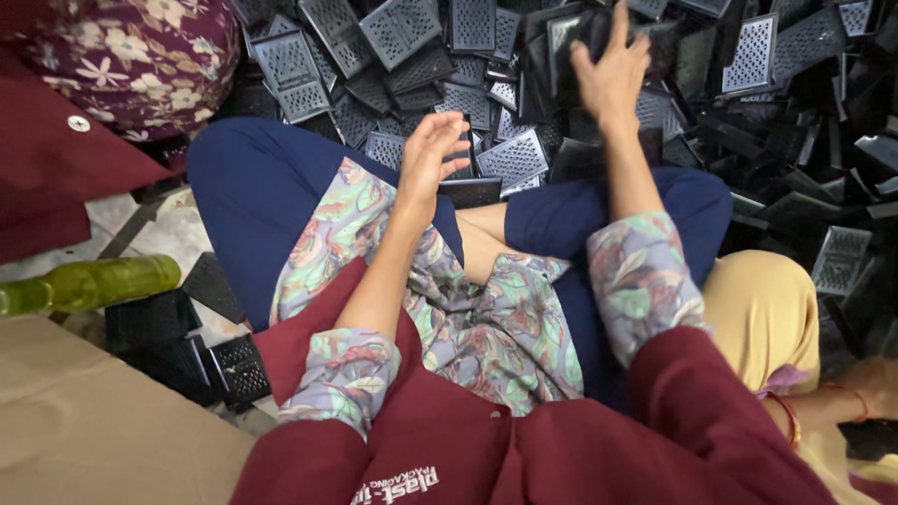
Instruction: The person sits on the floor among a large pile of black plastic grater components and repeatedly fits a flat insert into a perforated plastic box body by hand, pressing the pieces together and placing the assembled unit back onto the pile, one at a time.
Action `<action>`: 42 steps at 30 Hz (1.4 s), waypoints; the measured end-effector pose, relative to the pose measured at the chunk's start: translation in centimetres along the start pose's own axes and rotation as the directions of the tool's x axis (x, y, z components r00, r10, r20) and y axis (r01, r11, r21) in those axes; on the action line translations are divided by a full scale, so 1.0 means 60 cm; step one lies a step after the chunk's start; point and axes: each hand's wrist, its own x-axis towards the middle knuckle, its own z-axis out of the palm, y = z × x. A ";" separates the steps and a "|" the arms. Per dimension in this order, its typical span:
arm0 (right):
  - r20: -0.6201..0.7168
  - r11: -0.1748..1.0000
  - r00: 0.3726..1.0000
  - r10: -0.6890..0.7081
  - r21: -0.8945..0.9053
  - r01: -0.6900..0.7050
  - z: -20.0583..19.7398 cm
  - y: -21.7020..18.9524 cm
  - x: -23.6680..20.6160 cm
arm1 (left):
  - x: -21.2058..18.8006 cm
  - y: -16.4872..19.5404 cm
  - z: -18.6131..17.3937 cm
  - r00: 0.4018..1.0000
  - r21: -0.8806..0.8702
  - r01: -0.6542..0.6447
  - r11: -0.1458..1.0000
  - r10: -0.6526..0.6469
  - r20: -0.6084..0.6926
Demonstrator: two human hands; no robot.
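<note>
- Sitting cross-legged on the floor, navy trousers [253, 187] and a floral tunic [486, 327] showing, maroon apron [524, 449] over the lap.
- Right hand [613, 70] stretched out into the heap of black perforated plastic pieces [580, 56], fingers curled around the edge of one dark piece [571, 37] near the top of the pile (looks like grasping it, though motion blur makes the exact hold fuzzy).
- Left hand [428, 154] hovering over the left knee, fingers spread and loose, holding nothing, released; just beside another black piece [472, 190] lying at the near edge of the heap, apart from it as far as can be told.
- Heap filling the whole top and right side, pieces tumbled at every angle, some grid-face up [513, 157], some on edge.
- A few stray black pieces [238, 369] down at lower left, next to a tan cardboard surface [94, 421].
- Green bottle [94, 283] lying on its side at the left edge, just above that cardboard.
- Another person's floral-print clothing [140, 56] at upper left, and somebody else's arm with a red bangle [790, 416] at lower right, beside yellow fabric [762, 313] (well apart from both working hands).
</note>
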 end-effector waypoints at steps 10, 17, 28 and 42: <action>0.282 0.739 0.873 -0.397 0.662 0.122 -0.108 -0.269 -0.199 | 0.007 0.001 -0.005 0.988 -0.202 -0.143 0.969 0.129 -0.080; 0.217 0.728 0.922 -0.320 0.679 0.093 -0.107 -0.344 -0.240 | 0.014 -0.020 -0.002 0.912 -0.041 -0.403 0.914 0.397 -0.106; 0.156 0.775 0.942 -0.298 0.615 0.144 -0.082 -0.333 -0.250 | 0.018 -0.032 0.009 0.876 -0.034 -0.480 0.877 0.477 -0.070; 0.034 0.723 0.877 -0.479 0.581 0.373 -0.136 -0.296 -0.270 | 0.023 -0.014 -0.027 0.972 -0.540 -0.215 0.814 0.126 -0.198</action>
